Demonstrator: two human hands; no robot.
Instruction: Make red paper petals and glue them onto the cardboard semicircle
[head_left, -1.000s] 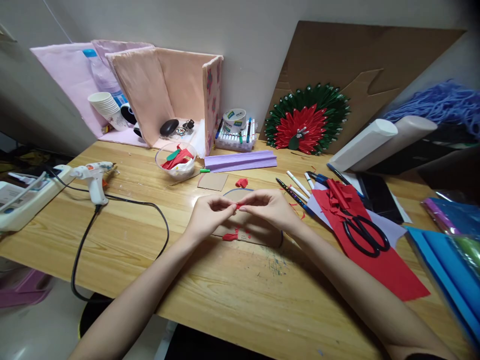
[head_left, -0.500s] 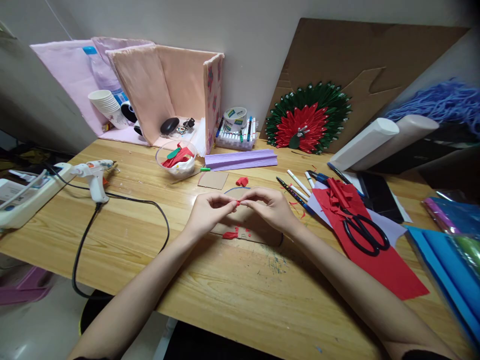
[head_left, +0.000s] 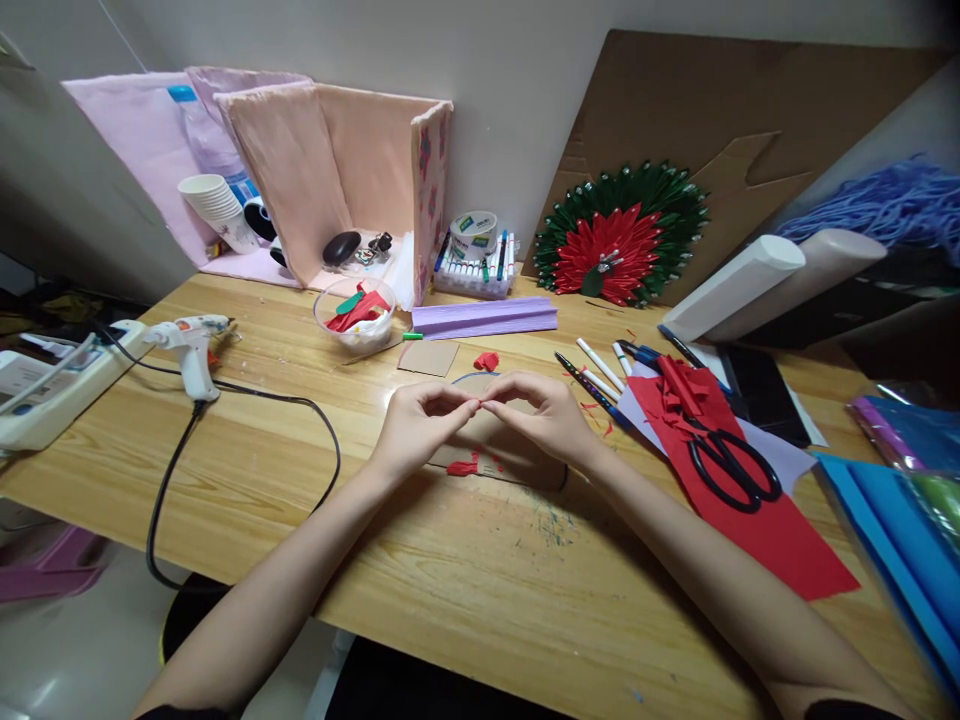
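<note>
My left hand (head_left: 421, 425) and my right hand (head_left: 546, 415) meet fingertip to fingertip over a piece of cardboard (head_left: 517, 455). Both are closed in a pinch on a tiny bit of red paper (head_left: 480, 403), which the fingertips almost wholly cover. Beneath them on the cardboard lie a flat red paper strip (head_left: 462, 467) and small red scraps. Just beyond the hands sits a crumpled red paper piece (head_left: 487, 361). A small cardboard square (head_left: 428, 357) rests behind my left hand.
At right, black-handled scissors (head_left: 733, 470) lie on red paper (head_left: 780, 550), near several pens (head_left: 592, 370). A glue gun (head_left: 191, 360) with its looping black cable stands at left. Behind are a plastic bowl (head_left: 356, 340), purple paper (head_left: 484, 318) and a red-green paper fan (head_left: 619, 240).
Both hands stay in nearly the same place, pinched together. Less of the red paper shows between the fingertips now. The view has shifted very slightly.
</note>
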